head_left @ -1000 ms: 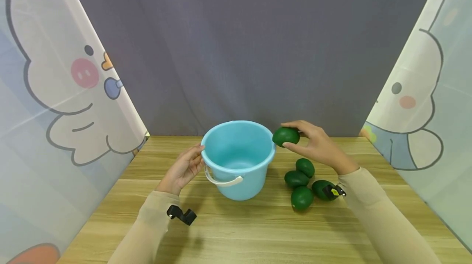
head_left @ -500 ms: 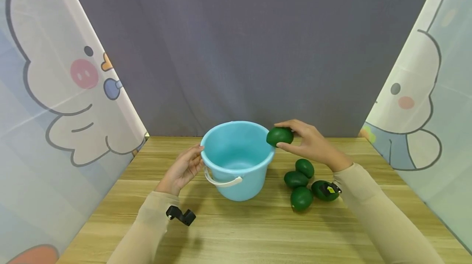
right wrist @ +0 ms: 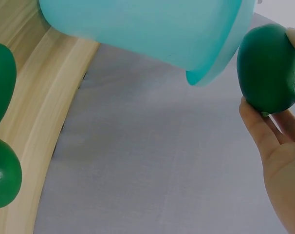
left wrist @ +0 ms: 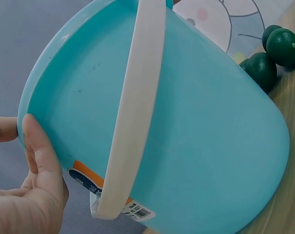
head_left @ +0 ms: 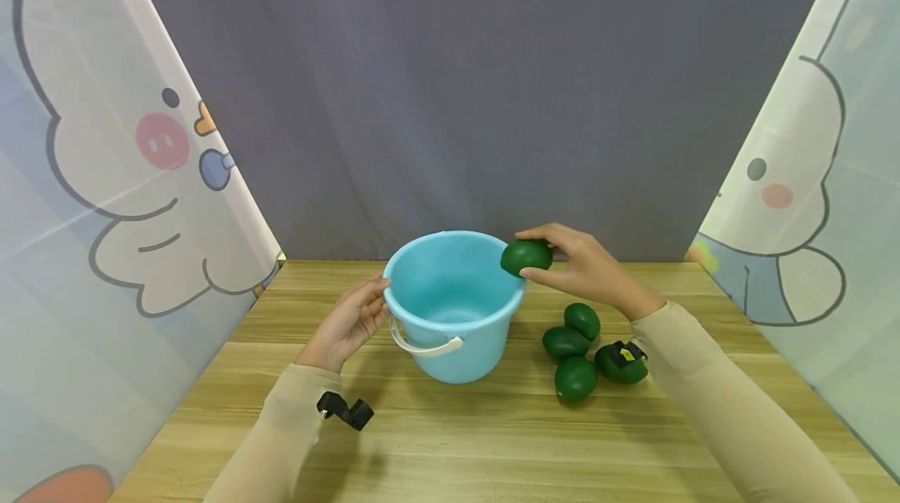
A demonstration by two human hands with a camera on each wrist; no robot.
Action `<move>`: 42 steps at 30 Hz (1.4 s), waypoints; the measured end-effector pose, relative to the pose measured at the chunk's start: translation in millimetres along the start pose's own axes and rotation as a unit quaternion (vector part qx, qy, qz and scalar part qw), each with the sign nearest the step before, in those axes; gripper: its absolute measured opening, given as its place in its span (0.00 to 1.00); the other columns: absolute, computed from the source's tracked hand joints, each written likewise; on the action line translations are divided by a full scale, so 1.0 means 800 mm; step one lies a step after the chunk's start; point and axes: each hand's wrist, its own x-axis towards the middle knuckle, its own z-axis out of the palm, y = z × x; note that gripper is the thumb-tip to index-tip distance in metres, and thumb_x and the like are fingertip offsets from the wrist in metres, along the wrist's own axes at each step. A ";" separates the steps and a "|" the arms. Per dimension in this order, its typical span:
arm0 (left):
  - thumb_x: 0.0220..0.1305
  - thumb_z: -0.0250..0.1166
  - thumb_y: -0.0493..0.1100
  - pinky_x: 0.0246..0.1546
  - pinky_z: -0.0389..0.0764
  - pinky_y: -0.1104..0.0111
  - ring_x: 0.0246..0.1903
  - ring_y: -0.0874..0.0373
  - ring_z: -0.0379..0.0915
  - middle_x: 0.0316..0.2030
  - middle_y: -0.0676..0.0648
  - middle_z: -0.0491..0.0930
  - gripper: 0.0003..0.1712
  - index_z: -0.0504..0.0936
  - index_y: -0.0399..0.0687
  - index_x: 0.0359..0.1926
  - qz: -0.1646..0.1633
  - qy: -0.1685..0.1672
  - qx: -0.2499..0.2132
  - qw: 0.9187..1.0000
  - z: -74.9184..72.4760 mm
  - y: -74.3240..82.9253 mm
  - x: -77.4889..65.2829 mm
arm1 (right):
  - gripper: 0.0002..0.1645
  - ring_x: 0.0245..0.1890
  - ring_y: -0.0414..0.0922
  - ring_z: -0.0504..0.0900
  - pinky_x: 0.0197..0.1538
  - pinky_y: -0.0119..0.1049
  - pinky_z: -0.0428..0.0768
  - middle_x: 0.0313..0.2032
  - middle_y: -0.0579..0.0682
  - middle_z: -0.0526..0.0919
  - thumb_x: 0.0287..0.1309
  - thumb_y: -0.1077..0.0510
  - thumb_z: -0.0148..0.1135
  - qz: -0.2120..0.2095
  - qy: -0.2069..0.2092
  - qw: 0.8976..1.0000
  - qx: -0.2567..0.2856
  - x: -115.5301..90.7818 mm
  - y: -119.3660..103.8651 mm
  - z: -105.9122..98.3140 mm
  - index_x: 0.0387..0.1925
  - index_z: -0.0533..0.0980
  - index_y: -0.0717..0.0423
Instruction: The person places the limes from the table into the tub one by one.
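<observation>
A light blue bucket (head_left: 460, 351) stands upright on the table, its white handle (head_left: 425, 347) hanging down at the front. At its left side my left hand (head_left: 349, 325) pinches the rim; in the left wrist view the thumb (left wrist: 43, 151) lies on the outside, just under the rim. My right hand (head_left: 580, 265) holds a dark green, glossy avocado (head_left: 526, 257) between thumb and fingers, at the bucket's right rim. The right wrist view shows this avocado (right wrist: 268, 68) lengthwise in the fingertips. Several like it, one being a near avocado (head_left: 576, 379), lie right of the bucket.
The wooden table (head_left: 450, 440) ends at a grey curtain (head_left: 478, 97) close behind the bucket. Cartoon-printed cloths hang on both sides. A black wrist camera (head_left: 344, 410) sits on the left sleeve, another wrist camera (head_left: 627, 354) on the right one, above an avocado.
My right hand has moved a little left with the avocado, from outside the bucket's right rim to over that rim. The left hand and bucket have stayed in place.
</observation>
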 end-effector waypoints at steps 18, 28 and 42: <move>0.75 0.55 0.35 0.34 0.80 0.80 0.33 0.64 0.76 0.43 0.47 0.74 0.19 0.66 0.36 0.63 -0.001 0.004 0.003 1.000 0.001 0.001 0.001 | 0.32 0.48 0.39 0.79 0.50 0.36 0.84 0.52 0.44 0.80 0.55 0.55 0.76 -0.021 -0.022 0.999 0.012 0.016 -0.002 0.014 0.61 0.76 0.54; 0.75 0.54 0.35 0.34 0.80 0.79 0.34 0.64 0.75 0.43 0.47 0.74 0.17 0.65 0.37 0.61 -0.001 0.008 0.004 1.000 0.001 0.000 0.001 | 0.31 0.48 0.42 0.80 0.48 0.38 0.84 0.51 0.47 0.81 0.54 0.57 0.77 -0.034 -0.024 0.999 0.021 0.021 -0.004 0.024 0.59 0.76 0.57; 0.75 0.54 0.35 0.34 0.80 0.80 0.34 0.64 0.76 0.42 0.47 0.75 0.20 0.64 0.36 0.64 0.002 0.002 0.007 1.000 0.000 0.000 0.000 | 0.30 0.47 0.41 0.79 0.47 0.38 0.83 0.50 0.45 0.81 0.54 0.55 0.77 -0.047 -0.037 0.998 0.018 0.029 -0.004 0.035 0.57 0.77 0.57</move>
